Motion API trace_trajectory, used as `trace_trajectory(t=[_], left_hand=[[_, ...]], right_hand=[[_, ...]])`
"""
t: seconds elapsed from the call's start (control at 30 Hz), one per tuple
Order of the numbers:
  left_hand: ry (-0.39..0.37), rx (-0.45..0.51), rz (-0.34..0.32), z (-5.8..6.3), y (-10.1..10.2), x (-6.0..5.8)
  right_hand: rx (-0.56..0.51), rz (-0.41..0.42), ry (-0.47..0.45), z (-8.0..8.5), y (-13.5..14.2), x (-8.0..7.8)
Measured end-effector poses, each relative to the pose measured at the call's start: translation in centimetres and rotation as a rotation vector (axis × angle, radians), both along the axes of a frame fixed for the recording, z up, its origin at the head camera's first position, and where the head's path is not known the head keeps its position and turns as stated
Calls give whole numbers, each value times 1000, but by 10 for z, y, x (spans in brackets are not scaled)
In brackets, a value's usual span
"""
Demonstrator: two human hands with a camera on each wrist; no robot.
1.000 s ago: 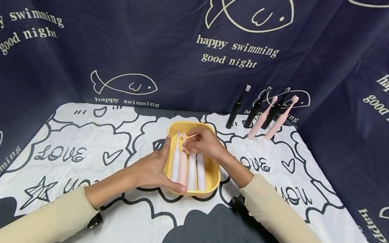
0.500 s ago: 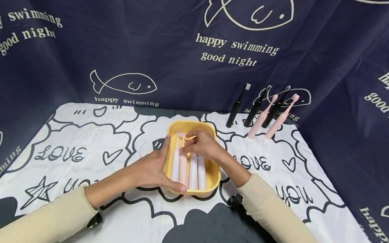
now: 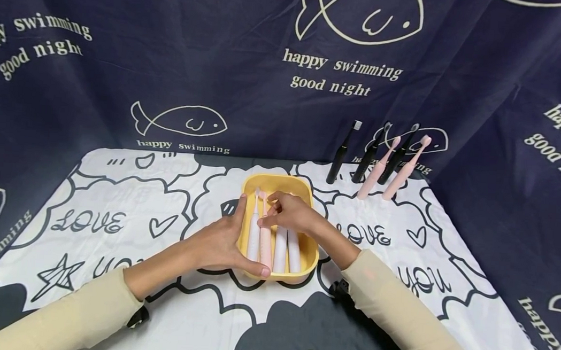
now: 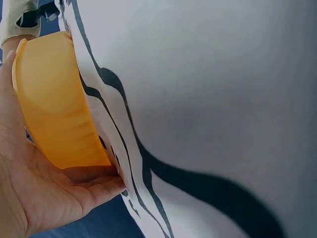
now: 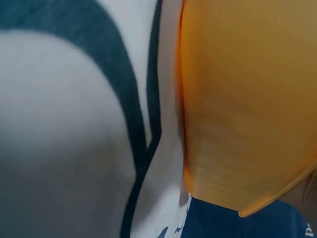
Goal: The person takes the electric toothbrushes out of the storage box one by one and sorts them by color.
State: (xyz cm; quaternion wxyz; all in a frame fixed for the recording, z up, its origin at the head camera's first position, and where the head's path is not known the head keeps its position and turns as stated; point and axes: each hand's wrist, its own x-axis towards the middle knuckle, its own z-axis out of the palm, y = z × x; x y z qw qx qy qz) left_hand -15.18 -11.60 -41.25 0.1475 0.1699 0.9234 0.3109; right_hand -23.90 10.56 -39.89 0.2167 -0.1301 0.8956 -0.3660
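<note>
In the head view a yellow tray [image 3: 310,252] with raised walls holds electric toothbrushes side by side. From the left lie a white toothbrush [image 3: 253,243], a pink toothbrush [image 3: 265,249] and two more white ones, whose upper ends my right hand hides. My left hand [image 3: 220,241] holds the tray by its near left corner, thumb over the front rim and fingers along the left side. Reaching in over the right wall, my right hand [image 3: 292,214] pinches the pink toothbrush just below its head. The left wrist view shows my left palm [image 4: 44,198] against the yellow wall.
At the back right stand several upright electric toothbrushes: black ones, such as the black toothbrush [image 3: 337,165] on the left, and two pink ones, one the pink toothbrush [image 3: 400,182] at the right. A dark blue curtain [image 3: 248,76] hangs behind the patterned white cloth [image 3: 130,187].
My right hand has shifted slightly down inside the tray. The pink toothbrush's lower end and the two right-hand white toothbrushes have slid a little to the right. My left hand stays put.
</note>
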Motion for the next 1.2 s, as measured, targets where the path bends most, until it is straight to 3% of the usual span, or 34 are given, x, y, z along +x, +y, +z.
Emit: trace_trajectory(t=[0.53,0.73,0.97,1.2], left_hand=[[-1,24,-9,-1,-1,0],[8,15,-18,0,-1,-1],[7,5,-17,0,-1,-1],[22,-2,-17,-1,-1,-2]], right_hand=[[-160,6,-51,0,2,0],[-307,-12,-72,1,3,1],[-519,-36,-169,1,8,1],[-600,13,-291,3,14,-1]])
